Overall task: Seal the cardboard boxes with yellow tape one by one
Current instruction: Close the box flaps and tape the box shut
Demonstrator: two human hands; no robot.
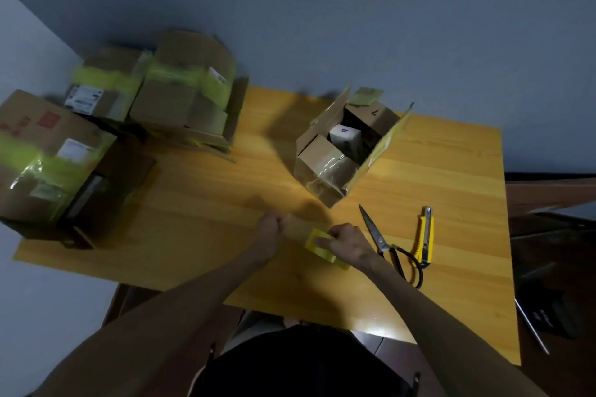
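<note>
Gripping the yellow tape roll (317,243), a person's right hand (346,242) curls its fingers round it while the left hand (269,229) pinches the tape strip (296,229) drawn from it. Both are just in front of the open cardboard box (345,145) on the worktop (451,171). Scissors (380,238) lie front-right of that box; taped boxes (51,164) sit well to its left.

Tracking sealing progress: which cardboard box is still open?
The lone box right of centre, just beyond the scissors: flaps up, white item visible inside. The three boxes at left are banded with yellow tape.
</note>
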